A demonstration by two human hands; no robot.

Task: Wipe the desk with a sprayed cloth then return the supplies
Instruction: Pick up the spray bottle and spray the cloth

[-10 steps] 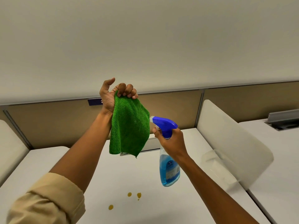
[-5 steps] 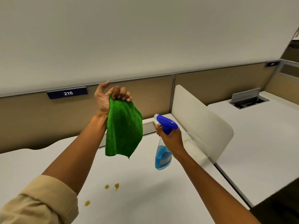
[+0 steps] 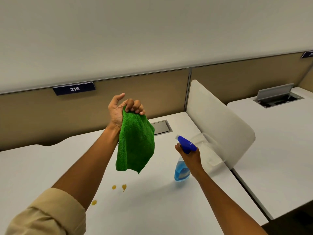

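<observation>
Nameplate reads "216" behind left hand gripping green cloth.

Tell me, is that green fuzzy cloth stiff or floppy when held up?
Probably floppy: the green fuzzy cloth hangs in soft folds from the left hand, pinched only at its top. Likely light too, since that small grip carries it.

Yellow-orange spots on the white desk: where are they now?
Head view: three yellow-orange spots on the white desk, left of centre, below the hanging green cloth.
</observation>
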